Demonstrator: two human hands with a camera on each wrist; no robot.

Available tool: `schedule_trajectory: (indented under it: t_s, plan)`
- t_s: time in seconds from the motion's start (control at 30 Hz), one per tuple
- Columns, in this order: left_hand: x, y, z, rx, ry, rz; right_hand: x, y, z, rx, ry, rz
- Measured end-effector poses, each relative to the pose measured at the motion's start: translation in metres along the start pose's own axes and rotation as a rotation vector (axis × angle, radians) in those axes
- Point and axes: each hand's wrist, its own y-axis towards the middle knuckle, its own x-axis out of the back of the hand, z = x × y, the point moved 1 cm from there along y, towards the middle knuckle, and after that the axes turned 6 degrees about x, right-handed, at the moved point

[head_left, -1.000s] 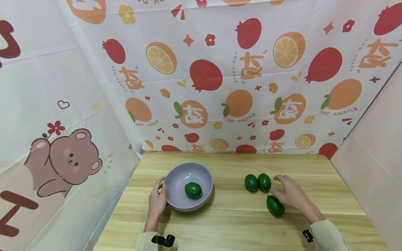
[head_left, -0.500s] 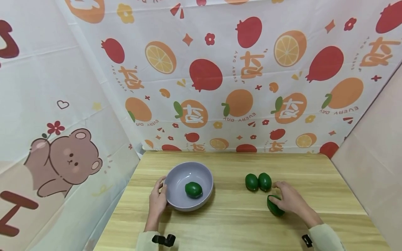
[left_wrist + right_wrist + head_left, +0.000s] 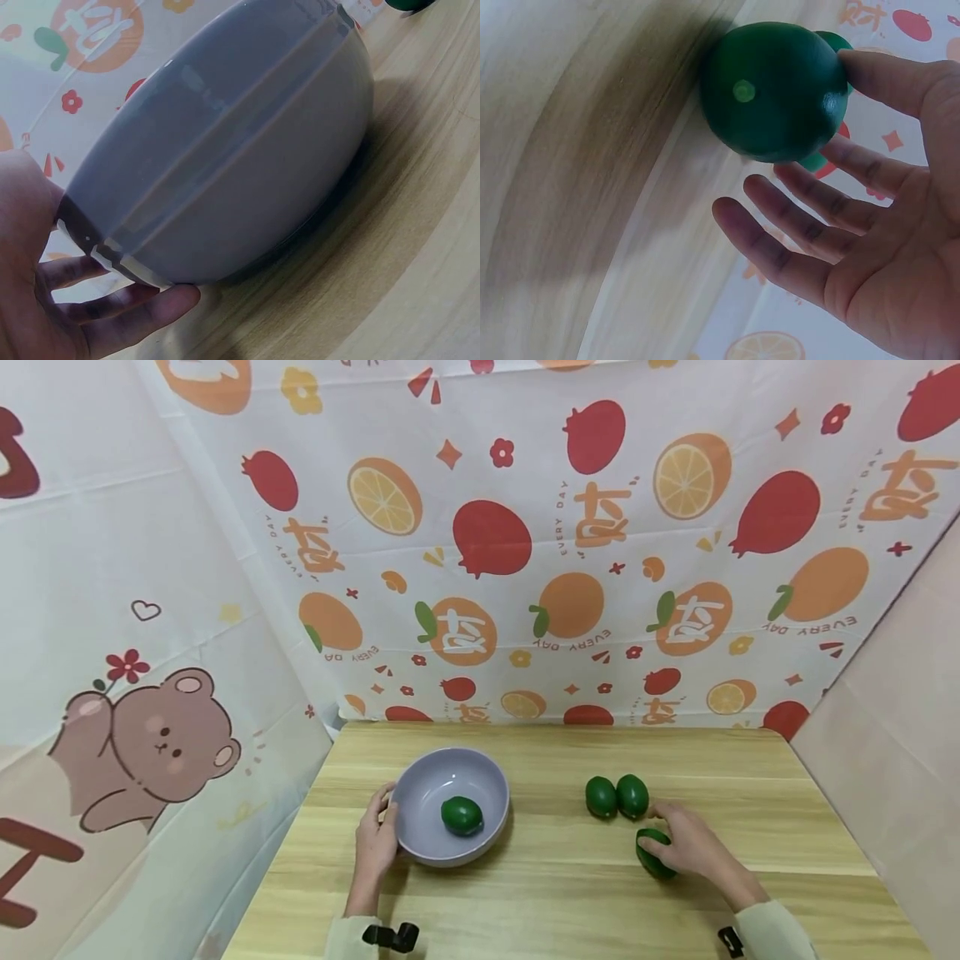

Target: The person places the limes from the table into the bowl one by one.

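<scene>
My left hand [image 3: 377, 837] grips the left side of a lilac-grey bowl [image 3: 491, 827], thumb at the rim and fingers against the outer wall. In the left wrist view the bowl [image 3: 247, 150] stands on the wooden table. One dark green lime [image 3: 461, 816] lies inside the bowl. At the right, my right hand [image 3: 693, 842] holds another lime [image 3: 654, 858] between thumb and fingers. The right wrist view shows the thumb on this lime [image 3: 772, 90] and some fingertips at its far side; the other fingers extend beside it.
Two more limes, a left one [image 3: 601, 797] and a right one [image 3: 632, 797], sit side by side just beyond my right hand. The wooden table [image 3: 525, 910] ends at a fruit-print cloth [image 3: 495, 693] behind. Cloth walls stand at both sides.
My right hand has come down and left onto the nearest lime, its thumb and fingers closing around it. The left hand and the bowl stay in place.
</scene>
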Motion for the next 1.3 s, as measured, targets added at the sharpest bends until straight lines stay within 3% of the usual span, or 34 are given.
schedule_trajectory:
  t_s: [0.23,0.6,1.3]
  plan:
    - [0.0013,-0.0033,0.0026,0.020,0.001,-0.009,-0.0043,-0.0005,0.0010,-0.009,0.016,0.034]
    - [0.0014,-0.0017,0.0019,0.002,-0.008,-0.003,-0.0032,-0.0002,0.0049,-0.030,0.030,0.077]
    - [0.0025,-0.0020,-0.0029,0.010,-0.005,0.004,-0.0064,0.0041,0.0008,-0.069,0.067,0.091]
